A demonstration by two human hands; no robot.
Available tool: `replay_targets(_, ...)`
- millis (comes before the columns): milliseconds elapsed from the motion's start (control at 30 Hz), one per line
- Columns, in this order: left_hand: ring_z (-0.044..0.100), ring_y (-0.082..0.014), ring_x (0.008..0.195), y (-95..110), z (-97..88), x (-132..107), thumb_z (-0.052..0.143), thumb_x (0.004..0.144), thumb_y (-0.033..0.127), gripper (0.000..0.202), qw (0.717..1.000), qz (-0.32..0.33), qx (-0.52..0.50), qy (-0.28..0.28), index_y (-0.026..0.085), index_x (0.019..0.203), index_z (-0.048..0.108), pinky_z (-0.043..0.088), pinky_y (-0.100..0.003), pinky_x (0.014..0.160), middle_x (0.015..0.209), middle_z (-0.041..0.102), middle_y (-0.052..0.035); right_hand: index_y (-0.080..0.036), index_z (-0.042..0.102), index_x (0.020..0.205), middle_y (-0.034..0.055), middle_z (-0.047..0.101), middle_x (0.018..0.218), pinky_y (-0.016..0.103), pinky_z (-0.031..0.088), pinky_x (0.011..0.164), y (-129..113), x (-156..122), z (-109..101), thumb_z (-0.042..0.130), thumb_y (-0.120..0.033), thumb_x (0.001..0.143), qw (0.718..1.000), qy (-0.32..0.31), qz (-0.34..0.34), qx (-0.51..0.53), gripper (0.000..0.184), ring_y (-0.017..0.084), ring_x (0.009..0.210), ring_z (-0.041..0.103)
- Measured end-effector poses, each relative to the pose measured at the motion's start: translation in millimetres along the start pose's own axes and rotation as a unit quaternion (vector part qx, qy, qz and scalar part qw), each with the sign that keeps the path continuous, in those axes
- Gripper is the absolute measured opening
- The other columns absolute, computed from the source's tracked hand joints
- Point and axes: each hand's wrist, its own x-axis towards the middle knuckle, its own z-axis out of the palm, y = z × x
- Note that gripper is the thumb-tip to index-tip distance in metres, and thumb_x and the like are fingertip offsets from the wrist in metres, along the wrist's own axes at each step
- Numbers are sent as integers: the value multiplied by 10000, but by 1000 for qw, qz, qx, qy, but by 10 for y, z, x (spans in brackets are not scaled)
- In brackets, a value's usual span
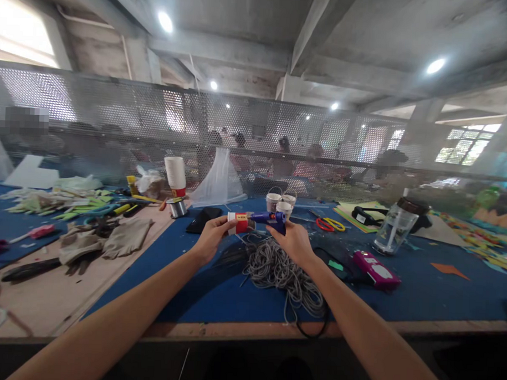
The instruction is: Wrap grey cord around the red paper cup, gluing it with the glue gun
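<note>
My left hand (212, 234) is closed around a red and white paper cup (240, 223), tipped on its side above the blue mat. A blue glue gun (278, 219) is gripped in my right hand (294, 241), its nozzle pointing left at the cup. Whether the nozzle touches the cup I cannot tell. Below and between my hands lies a tangled heap of grey cord (278, 268). Just beyond the glue gun stand small white cups with looped handles (273, 200).
Left of my hands are a black phone (203, 220), a wire spool (178, 208), a stack of paper cups (175, 173) and work gloves (127, 238). To the right lie scissors (330, 224), a purple box (375, 269) and a clear bottle (396, 228). A mesh partition (156, 117) rises behind.
</note>
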Motion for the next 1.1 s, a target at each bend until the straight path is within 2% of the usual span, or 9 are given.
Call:
replay_targets(200,690,-203,787,2,1,-7,830,707,378,327,1000,0,5,-5,151,941,806,515,-298,751,876,787,-89,-192,745,1047,113,767,810,310,441,639,-4,5,2,532,-579,941,1000,1,4,-5,454,286,755,723)
replay_targets(433,692,-215,759,20,11,-25,837,694,382,340,1000,0,2,0,145,935,805,516,-309,710,832,779,-96,-196,744,1036,109,769,826,303,447,652,7,1,11,528,-589,943,1000,0,0,-3,458,280,770,723)
replay_targets(800,637,-174,715,-9,-29,28,864,656,409,371,999,6,-2,31,134,897,804,483,-285,708,826,766,-84,-189,747,997,106,768,814,295,446,653,20,-16,15,535,-606,938,1000,-3,-13,1,472,276,765,728)
replay_targets(1100,639,-175,721,21,-24,33,858,649,364,330,999,5,-17,44,132,875,800,490,-283,701,826,762,-83,-200,758,1015,99,769,830,290,452,665,-9,-10,-15,547,-586,937,999,-23,-21,12,446,267,767,723)
